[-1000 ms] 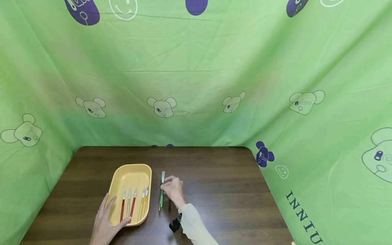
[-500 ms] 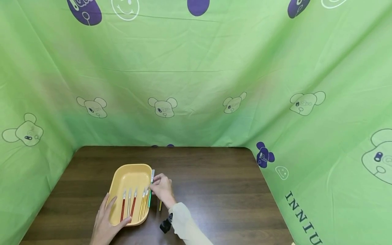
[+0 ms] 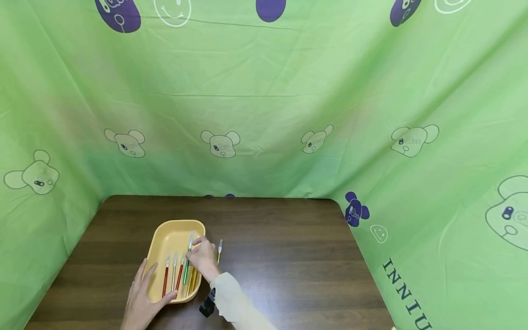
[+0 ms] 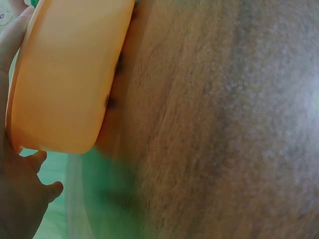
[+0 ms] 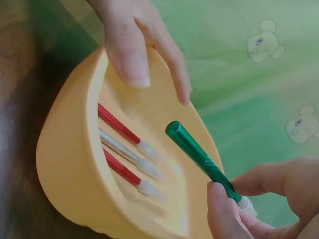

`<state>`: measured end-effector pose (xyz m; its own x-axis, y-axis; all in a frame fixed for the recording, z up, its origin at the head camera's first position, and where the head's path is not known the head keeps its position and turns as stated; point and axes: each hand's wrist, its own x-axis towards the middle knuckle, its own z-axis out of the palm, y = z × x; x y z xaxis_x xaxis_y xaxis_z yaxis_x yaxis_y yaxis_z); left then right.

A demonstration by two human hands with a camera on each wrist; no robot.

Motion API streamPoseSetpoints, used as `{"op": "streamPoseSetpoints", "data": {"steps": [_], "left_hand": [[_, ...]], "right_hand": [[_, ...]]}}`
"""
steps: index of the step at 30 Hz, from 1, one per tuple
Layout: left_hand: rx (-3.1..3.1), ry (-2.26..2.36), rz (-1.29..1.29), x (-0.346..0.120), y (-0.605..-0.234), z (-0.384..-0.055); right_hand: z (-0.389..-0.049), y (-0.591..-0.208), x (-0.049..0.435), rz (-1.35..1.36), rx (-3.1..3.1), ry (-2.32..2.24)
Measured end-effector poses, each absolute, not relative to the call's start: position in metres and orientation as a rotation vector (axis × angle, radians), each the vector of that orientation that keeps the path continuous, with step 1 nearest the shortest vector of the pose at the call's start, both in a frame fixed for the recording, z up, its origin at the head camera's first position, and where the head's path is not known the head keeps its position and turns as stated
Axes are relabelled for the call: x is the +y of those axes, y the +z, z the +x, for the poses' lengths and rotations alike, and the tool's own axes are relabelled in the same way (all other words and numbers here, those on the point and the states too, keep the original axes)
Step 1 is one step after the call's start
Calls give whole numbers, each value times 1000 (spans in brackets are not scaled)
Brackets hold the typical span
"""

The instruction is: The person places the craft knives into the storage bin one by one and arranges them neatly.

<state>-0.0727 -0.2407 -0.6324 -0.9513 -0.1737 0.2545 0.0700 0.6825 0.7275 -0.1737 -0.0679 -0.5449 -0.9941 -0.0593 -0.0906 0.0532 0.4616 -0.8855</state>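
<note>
A yellow plastic tray (image 3: 168,225) stands on the table, its near left corner gripped by my left hand (image 3: 142,298), the thumb lapping over the near rim. My right hand (image 3: 204,257) is over the tray's right half and pinches a green metal craft knife (image 5: 197,152) between thumb and fingers near its pale, clear-capped end. Inside the tray lie two red craft knives (image 5: 121,172) with a silver craft knife (image 5: 119,145) between them. Gold craft knives (image 3: 193,279) lie to their right, partly covered by my right hand.
Right of the tray, on the dark wooden table (image 3: 288,256), lies another gold craft knife (image 3: 220,250), its lower part hidden by my right hand. A green printed cloth (image 3: 264,114) hangs behind the table and along its sides.
My right hand has lifted the green craft knife off the table and carried it left, over the tray's right rim to above the tray. The left hand stays at the tray's corner.
</note>
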Motion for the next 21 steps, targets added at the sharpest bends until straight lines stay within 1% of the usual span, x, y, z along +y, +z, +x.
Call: {"op": "streamPoseSetpoints", "data": {"steps": [10, 11, 14, 21], "left_hand": [[-2578, -1108, 63, -241, -633, -73], [-2582, -1105, 65, -241, -633, -73], [-2578, -1101, 64, -241, -632, -73], [-2549, -1098, 43, -242, -636, -72]], "right_hand": [[-166, -554, -77, -18, 2609, -1553], [-167, -562, -78, -41, 2651, -1539], [-167, -565, -83, -44, 2696, -1504], [-160, -567, -101, 66, 2750, -1354]]}}
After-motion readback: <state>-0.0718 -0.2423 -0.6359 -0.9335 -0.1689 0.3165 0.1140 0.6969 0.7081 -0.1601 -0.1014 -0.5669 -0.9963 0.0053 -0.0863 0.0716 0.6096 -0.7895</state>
